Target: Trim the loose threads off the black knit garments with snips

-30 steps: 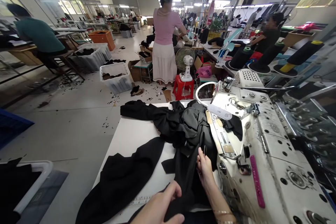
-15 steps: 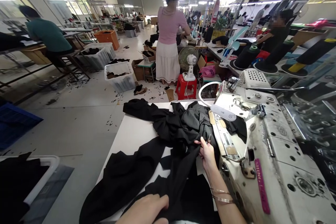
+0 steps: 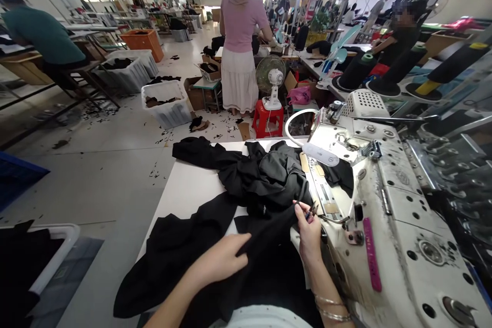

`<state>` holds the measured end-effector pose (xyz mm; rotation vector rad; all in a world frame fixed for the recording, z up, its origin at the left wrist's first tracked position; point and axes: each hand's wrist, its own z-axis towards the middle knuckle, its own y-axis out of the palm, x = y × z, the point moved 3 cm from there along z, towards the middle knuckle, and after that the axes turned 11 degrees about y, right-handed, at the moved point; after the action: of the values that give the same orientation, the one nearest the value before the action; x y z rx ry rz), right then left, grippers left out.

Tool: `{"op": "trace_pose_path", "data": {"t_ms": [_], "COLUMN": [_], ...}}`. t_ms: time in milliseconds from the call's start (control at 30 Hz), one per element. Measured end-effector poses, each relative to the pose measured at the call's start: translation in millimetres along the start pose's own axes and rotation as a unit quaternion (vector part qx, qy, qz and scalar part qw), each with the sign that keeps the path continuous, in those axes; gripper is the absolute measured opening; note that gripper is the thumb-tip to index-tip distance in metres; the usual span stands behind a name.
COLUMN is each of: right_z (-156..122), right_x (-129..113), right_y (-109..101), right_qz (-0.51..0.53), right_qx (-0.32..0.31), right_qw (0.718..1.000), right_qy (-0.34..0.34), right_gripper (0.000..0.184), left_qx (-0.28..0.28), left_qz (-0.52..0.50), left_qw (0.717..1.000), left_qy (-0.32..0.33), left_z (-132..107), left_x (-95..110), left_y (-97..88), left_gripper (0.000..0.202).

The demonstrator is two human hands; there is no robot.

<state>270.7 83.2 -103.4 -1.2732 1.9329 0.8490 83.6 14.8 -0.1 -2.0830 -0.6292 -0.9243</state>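
Observation:
My right hand (image 3: pixel 309 228) is closed beside the sewing machine. It pinches the edge of a black cloth piece (image 3: pixel 265 238) between thumb and finger, and small thread snips (image 3: pixel 313 209) with a metal tip stick out of the same hand. Lower and to the left, my left hand (image 3: pixel 225 256) grips that cloth between its thumb and fingers, so a taut stretch runs up between both hands. Beyond them lies a bunched black garment (image 3: pixel 269 174), its far right side by the machine bed. Another black fabric part (image 3: pixel 172 246) spreads across the left of the white table (image 3: pixel 175 189).
An industrial sewing machine (image 3: pixel 384 205) with a small lamp (image 3: pixel 320 154) fills the right side, thread cones (image 3: pixel 395 69) behind it. A bin of black cloth (image 3: pixel 73 238) stands lower left. Ahead are a fan (image 3: pixel 273 82) on a red stool (image 3: pixel 268 118) and a standing person (image 3: pixel 242 36).
My left hand has moved up and forward and now grips the cloth. My right hand has lifted the cloth edge slightly to the right. The view has tilted down.

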Motion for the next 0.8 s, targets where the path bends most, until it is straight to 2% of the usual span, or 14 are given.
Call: {"op": "trace_pose_path", "data": {"t_ms": [67,133,200,267,333,400,467,500,567,700,800], "right_z": [-1.9,-4.3,-6.7,-8.9,-11.5,-14.5,-17.5,-18.8,-21.2,-29.6,-41.7], "right_x": [-2.8,-0.7,3.7,7.2,8.4,7.8,7.1,7.3,9.6,18.9,21.2], "right_y": [4.5,9.3,12.8,14.3,13.3,9.8,4.4,1.4,-4.8,-15.8,-16.1], "right_qz": [-0.003,-0.023,-0.043,-0.051,-0.054,-0.054,-0.056,-0.062,-0.099,-0.236,-0.296], "right_qx": [-0.011,-0.023,-0.028,-0.033,-0.035,-0.031,-0.017,-0.009,0.007,0.042,0.038], "right_qw": [1.0,0.999,0.998,0.998,0.997,0.997,0.998,0.998,0.995,0.967,0.943], "right_qy": [-0.015,0.0,0.022,0.032,0.036,0.039,0.036,0.028,0.0,-0.081,-0.144], "right_gripper": [0.04,0.038,0.035,0.034,0.035,0.034,0.036,0.037,0.036,0.034,0.035], "left_qx": [-0.009,-0.025,-0.051,-0.089,-0.082,0.011,0.123,0.149,0.148,0.19,0.191], "left_qz": [-0.008,0.006,0.046,0.067,0.061,0.069,0.119,0.149,0.192,0.228,0.244], "left_qw": [1.0,1.0,0.997,0.993,0.994,0.997,0.985,0.977,0.969,0.951,0.945], "left_qy": [0.004,0.014,0.021,0.028,0.033,0.033,0.025,0.028,0.049,0.088,0.105], "left_z": [-10.5,-20.6,-26.5,-25.9,-16.6,2.1,27.6,42.7,75.8,137.7,176.2], "left_x": [8.4,18.0,23.8,23.3,16.9,6.9,-2.4,-5.0,-3.9,17.6,31.2], "left_y": [-16.2,-24.3,-21.1,-10.3,-2.1,-3.4,-11.5,-15.5,-24.1,-53.9,-70.3], "left_gripper": [0.028,0.028,0.023,0.019,0.024,0.042,0.058,0.065,0.068,0.049,0.054]}}
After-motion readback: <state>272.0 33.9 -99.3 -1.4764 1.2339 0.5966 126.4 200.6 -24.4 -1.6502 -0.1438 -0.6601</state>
